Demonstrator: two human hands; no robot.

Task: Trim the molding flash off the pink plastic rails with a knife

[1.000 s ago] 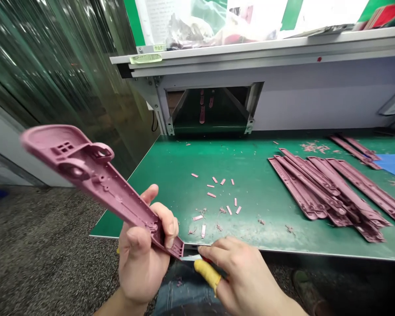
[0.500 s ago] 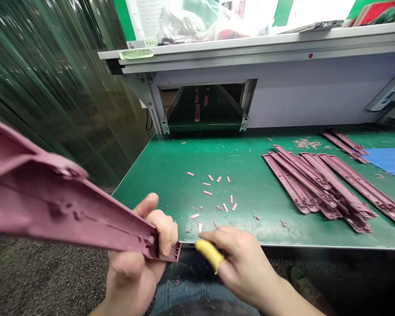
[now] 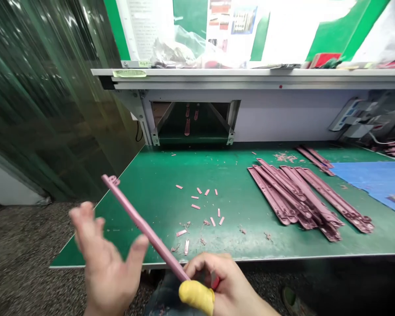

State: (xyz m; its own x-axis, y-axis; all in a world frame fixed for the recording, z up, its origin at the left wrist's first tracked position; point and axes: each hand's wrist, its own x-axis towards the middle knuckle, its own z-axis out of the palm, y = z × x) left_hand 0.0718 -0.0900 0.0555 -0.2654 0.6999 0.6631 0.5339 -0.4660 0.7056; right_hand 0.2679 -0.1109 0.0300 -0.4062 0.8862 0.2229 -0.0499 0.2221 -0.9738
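Note:
My right hand (image 3: 232, 283), with a yellow finger cot (image 3: 197, 296) on its thumb, grips the lower end of a long mauve plastic strip (image 3: 146, 228). The strip is seen edge-on and slants up to the left over the bench's front edge. A small red object (image 3: 214, 279) shows inside the same hand; its kind is mostly hidden. Beside the strip, my left hand (image 3: 107, 267) is open with fingers spread, slightly blurred. Small mauve plastic pieces (image 3: 195, 206) and curly shavings (image 3: 206, 222) lie on the green bench (image 3: 145, 175) beyond the hands.
On the right lies a pile of similar mauve strips (image 3: 289, 193), with two more (image 3: 316, 160) behind it by a blue sheet (image 3: 375, 180). A framed opening (image 3: 192, 140) at the back shows a belt carrying mauve parts. Above runs a shelf (image 3: 217, 79); a clear plastic curtain (image 3: 52, 96) hangs left.
The mauve strip has passed from my left hand to my right and turned edge-on. My left hand has let go and opened. The camera view has tilted up and shifted right.

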